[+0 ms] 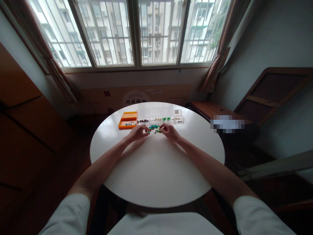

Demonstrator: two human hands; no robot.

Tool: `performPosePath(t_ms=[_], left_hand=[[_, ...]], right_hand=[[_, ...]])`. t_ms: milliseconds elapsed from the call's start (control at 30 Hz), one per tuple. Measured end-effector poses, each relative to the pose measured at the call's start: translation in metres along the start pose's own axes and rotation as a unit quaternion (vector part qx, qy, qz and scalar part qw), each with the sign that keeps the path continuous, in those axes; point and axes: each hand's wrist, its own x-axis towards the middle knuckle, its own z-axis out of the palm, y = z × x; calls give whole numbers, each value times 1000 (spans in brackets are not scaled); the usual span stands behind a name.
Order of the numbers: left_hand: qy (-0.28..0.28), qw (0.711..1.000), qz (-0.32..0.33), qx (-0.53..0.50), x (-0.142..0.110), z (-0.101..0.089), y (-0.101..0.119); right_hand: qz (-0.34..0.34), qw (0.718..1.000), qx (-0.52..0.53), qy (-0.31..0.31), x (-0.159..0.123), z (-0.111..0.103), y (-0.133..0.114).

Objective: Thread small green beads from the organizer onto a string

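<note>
In the head view, your left hand [137, 133] and right hand [170, 132] flank the small pieces [154, 126] on the white table [156, 169], both curled; whether they grip any, I cannot tell. The orange box [120, 126] and clear compartment box [168, 123] stand open just beyond, probably for easy reach.

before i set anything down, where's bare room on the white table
Widest: the near part of the white table, between the left forearm and right forearm. Smaller patches lie outside each forearm, toward the table's side edges. The far middle is crowded: small pieces between left hand and right hand, the orange box and clear case beyond.
</note>
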Motion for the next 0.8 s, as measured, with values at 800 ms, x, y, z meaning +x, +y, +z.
performPosePath(t_ms=[800], left_hand=[[-4,999,-36,41,-2,-3,1]], right_hand=[[-54,990,-26,-125,-9,6,-6]])
